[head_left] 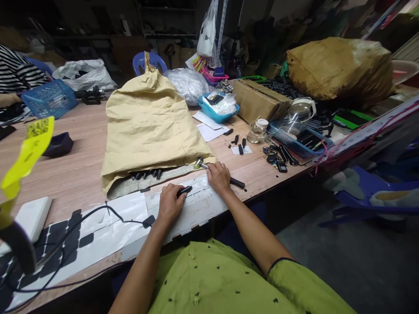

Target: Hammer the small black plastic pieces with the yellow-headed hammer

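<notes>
Held in left hand (170,204): black cylindrical part (186,190), low over white board (196,211), tip pointing toward right hand (218,176). Left hand: nearly closed, thumb and fingers curled about the part. Right hand: closed over the shaft of hammer (237,182), fingers folded down; metal head projecting on the far left side of the hand, black handle on the near right side. Hands near each other, apart.

Just beyond left hand: beige bag (153,126), lying on surface (78,144), mouth toward the hands; several black pieces (159,174) visible inside the mouth. Hammer head at the bag's right corner; contact not possible to tell. Left of left hand: black cable (111,209), running across white sheet (127,209).

Beyond right hand: teal basket (216,114), containing white plastic (225,104) and a black item on top. Beyond and right of right hand: glass jar (255,134), fitted with white lid; farther right, blue tray (283,138), loaded with clear pitcher (299,115) and dark items. Behind the jar: cardboard box (258,102), contents hidden. Far left of left hand: blue basket (49,99), contents unclear.
</notes>
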Motion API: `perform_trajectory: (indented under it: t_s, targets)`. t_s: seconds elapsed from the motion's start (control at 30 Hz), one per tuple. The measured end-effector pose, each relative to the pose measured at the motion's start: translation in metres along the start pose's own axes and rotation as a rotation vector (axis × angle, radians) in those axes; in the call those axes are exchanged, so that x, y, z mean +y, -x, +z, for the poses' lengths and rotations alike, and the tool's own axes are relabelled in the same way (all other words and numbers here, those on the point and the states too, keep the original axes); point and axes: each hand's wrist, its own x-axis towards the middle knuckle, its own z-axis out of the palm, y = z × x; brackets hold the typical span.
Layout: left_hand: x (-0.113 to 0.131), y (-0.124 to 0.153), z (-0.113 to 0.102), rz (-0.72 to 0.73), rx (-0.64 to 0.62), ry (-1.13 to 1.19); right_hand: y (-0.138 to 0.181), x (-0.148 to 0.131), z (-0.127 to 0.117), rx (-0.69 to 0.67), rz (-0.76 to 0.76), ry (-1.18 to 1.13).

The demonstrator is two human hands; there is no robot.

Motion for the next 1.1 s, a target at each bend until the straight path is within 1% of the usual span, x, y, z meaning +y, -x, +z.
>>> perform_trajectory:
  t_s: [0.13, 0.27, 0.33, 0.4, 0.47, 0.5, 0.57, 0.67, 0.77, 0.97, 1.1]
  targets:
    - [0.005, 0.003, 0.013, -0.023, 0.082, 0.01, -0.002, 0.0, -0.003, -0.015, 0.007, 0.014]
    - [0.004, 0.001, 0.015, -0.018, 0.078, 0.037, -0.003, 0.0, -0.008, -0.024, 0.017, -0.003]
    - [0.004, 0.001, 0.016, -0.018, 0.077, 0.048, 0.003, 0.002, -0.013, -0.004, 0.022, -0.034]
    - [0.004, 0.003, 0.016, -0.02, 0.078, 0.052, 0.016, 0.004, -0.02, 0.048, 0.012, -0.104]
    - [0.006, 0.004, 0.016, -0.028, 0.077, 0.057, 0.034, 0.005, -0.026, 0.11, -0.028, -0.235]
    - [0.007, 0.005, 0.016, -0.033, 0.074, 0.061, 0.044, 0.005, -0.029, 0.121, -0.057, -0.316]
    - [0.01, 0.006, 0.015, -0.044, 0.064, 0.072, 0.063, 0.003, -0.032, 0.101, -0.127, -0.463]
    - [0.015, 0.007, 0.015, -0.056, 0.056, 0.082, 0.085, -0.002, -0.033, 0.094, -0.161, -0.555]
    - [0.018, 0.008, 0.016, -0.065, 0.061, 0.084, 0.094, -0.006, -0.032, 0.102, -0.167, -0.537]
    - [0.02, 0.009, 0.016, -0.082, 0.049, 0.072, 0.095, -0.014, -0.035, 0.09, -0.187, -0.508]
    - [0.019, 0.01, 0.015, -0.077, 0.051, 0.058, 0.098, -0.022, -0.033, 0.053, -0.239, -0.506]
